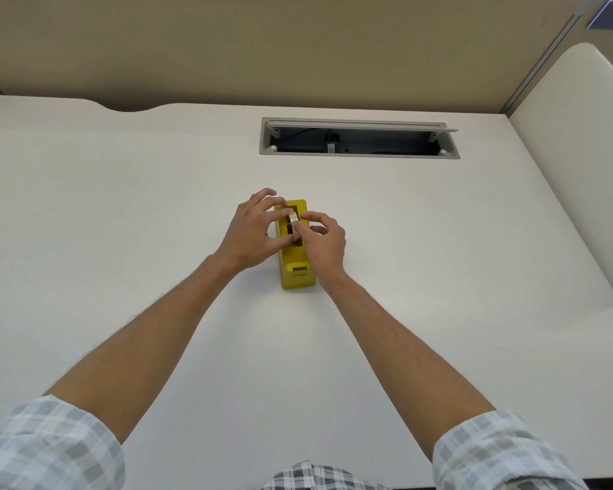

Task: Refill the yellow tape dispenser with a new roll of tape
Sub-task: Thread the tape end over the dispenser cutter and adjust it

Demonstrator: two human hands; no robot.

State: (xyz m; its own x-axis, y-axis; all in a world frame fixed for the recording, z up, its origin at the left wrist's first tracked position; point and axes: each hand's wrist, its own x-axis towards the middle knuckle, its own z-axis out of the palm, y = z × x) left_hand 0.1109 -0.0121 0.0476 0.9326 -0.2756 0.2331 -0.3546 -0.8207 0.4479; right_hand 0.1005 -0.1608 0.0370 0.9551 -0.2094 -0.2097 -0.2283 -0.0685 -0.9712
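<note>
The yellow tape dispenser (297, 274) stands on the white desk (121, 206), lengthwise away from me, its cutter end toward me. A roll of tape (292, 221) sits in the dispenser's open well, seen edge-on. My left hand (250, 232) comes from the left, its fingers and thumb curled round the roll's left side. My right hand (322, 240) comes from the right and pinches the roll's near right edge with thumb and forefinger. Both hands hide most of the roll and the dispenser's middle.
An open grey cable tray (359, 137) is set into the desk behind the dispenser. A beige partition wall (298, 47) runs along the back, and a white side panel (577, 136) stands at the right.
</note>
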